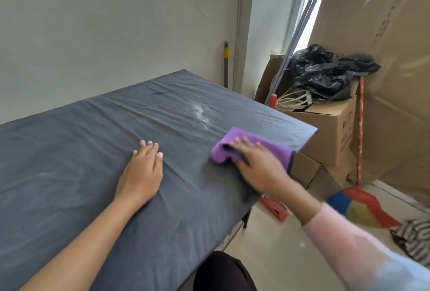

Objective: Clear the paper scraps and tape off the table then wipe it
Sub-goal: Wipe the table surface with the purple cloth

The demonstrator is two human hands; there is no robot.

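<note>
Looking down over the bench, I see its top under a dark grey cover that is creased all over. My right grip lies flat on a purple cloth, fingers straight and spread, pressing it onto the cover rather than clutching it. The cloth sits on the right side of the bench, right at its edge, with one corner hanging just over. It is bunched into a fold on the side nearest my thumb. That hand is blurred, so I cannot quite tell whether the thumb tucks under the fold. My left grip rests palm down on the bare cover near the middle of the bench, well apart from the cloth. Its fingers are straight and held together, and it holds nothing. A pale dusty smear marks the cover just beyond the cloth, toward the far side. A pink sleeve covers my right forearm.

Past the right edge of the bench, cardboard boxes are stacked on the floor, with black bags heaped on top. A broom with a red handle leans beside them. A large cardboard sheet stands behind the boxes.
</note>
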